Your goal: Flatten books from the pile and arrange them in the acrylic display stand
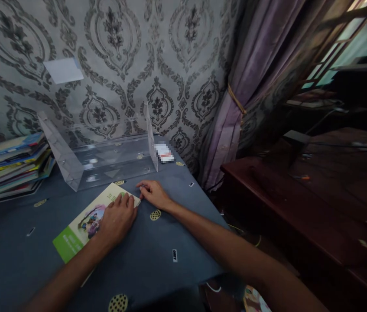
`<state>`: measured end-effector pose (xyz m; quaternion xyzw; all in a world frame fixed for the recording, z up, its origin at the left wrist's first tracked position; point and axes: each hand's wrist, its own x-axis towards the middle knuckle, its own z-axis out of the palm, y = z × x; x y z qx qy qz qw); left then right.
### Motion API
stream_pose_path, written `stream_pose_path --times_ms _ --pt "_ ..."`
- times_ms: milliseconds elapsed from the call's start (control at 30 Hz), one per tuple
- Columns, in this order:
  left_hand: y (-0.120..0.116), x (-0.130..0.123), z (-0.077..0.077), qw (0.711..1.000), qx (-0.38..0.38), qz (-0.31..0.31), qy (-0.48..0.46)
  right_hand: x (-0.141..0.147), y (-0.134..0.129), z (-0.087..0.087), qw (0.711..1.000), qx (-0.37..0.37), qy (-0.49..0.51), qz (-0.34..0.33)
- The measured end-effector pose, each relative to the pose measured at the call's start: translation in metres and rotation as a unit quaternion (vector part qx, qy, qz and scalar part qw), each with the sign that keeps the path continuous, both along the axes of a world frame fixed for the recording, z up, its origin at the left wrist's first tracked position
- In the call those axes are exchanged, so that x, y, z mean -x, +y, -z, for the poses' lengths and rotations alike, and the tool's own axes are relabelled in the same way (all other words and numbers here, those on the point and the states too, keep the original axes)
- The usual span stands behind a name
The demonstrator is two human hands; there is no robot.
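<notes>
A book (89, 221) with a cream and green cover and a picture of people under a tree lies closed and slanted on the blue-grey tablecloth (157, 260). My left hand (120, 216) rests flat on the upper right part of its cover, fingers stretched out. Beside the book's top right corner is my right hand (154, 193), its fingers curled and the thumb close to the corner. A small dark bit shows between those fingers, too small to name. Behind the book stands a clear plastic rack (64, 160) with upright side panels.
A stack of books and magazines (11, 169) sits at the left. Next to the rack's right panel is a small white item (164, 154), blurred. Patterned wallpaper, a tied purple curtain (225, 130) and dark red furniture (284, 208) border the table.
</notes>
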<state>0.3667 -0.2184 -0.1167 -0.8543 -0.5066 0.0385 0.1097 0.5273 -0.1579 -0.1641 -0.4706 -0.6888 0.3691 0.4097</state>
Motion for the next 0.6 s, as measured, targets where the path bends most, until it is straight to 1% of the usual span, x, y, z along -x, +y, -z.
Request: stream_pose_path --times_ms 100,233,367,467,600 --pt "0.0 0.0 -0.001 1.0 0.011 -0.006 0.002 0.0 0.0 0.0 1.0 0.01 0.017 -0.008" --pt "-0.002 -0.002 -0.009 0.999 0.038 -0.013 0.01 -0.001 0.001 0.002 0.998 0.03 0.054 -0.013" --pt "-0.002 -0.003 -0.016 0.998 0.053 -0.037 0.006 -0.001 0.002 0.004 0.998 0.026 0.064 -0.013" --pt "-0.001 -0.004 -0.017 0.997 0.06 -0.047 0.013 -0.002 0.001 0.003 0.997 0.023 0.066 -0.015" --pt "-0.002 -0.003 -0.016 0.997 0.062 -0.04 0.03 -0.002 -0.001 0.001 0.998 0.015 0.058 -0.01"
